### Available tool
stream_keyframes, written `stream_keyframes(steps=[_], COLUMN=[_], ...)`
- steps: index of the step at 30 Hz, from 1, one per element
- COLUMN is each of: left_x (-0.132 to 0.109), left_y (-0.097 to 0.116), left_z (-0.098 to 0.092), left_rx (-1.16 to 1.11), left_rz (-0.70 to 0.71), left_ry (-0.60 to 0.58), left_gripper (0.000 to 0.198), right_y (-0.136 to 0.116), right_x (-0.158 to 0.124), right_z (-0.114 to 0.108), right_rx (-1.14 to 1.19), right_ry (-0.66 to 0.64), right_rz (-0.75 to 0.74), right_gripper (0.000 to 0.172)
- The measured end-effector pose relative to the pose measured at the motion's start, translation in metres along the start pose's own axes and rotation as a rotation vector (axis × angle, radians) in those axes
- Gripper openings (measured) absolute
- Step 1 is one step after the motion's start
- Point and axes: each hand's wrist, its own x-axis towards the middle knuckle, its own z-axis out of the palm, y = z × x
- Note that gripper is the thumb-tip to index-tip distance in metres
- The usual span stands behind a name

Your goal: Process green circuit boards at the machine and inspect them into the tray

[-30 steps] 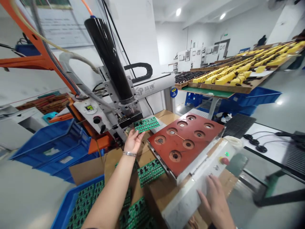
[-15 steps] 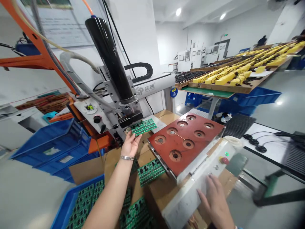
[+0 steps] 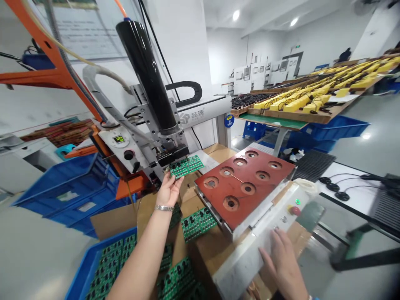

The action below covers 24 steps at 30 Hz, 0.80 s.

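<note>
From my remote seat I'm looking over a cardboard-covered bench [image 3: 114,221]. A red fixture plate [image 3: 218,196] with round recesses sits at one o'clock, and a blue crate [image 3: 79,266] of green circuit boards at seven. Wooden racks [image 3: 312,106] of yellow units stand far off at two.

My left hand [image 3: 168,191] reaches up at twelve, its fingertips [image 3: 168,177] pinching the near edge of a green circuit board [image 3: 186,166], just below the machine head [image 3: 171,155]. My right hand [image 3: 283,262] rests open on a white control console [image 3: 246,254] at five, cut off by the frame's lower edge. I can't make out where the left thumb meets the board.
</note>
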Motion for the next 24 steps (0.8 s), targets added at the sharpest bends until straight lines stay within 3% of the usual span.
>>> stream_keyframes(steps=[24], left_x=[-0.002], left_y=[0.0034], left_z=[-0.0017], left_rx=[-0.015], left_rz=[-0.001], left_ry=[0.036], left_gripper=[0.015], right_y=[0.0003], right_x=[-0.001], right_z=[0.0023], right_rx=[0.011], right_ry=[0.007], right_rz=[-0.001], right_gripper=[0.061])
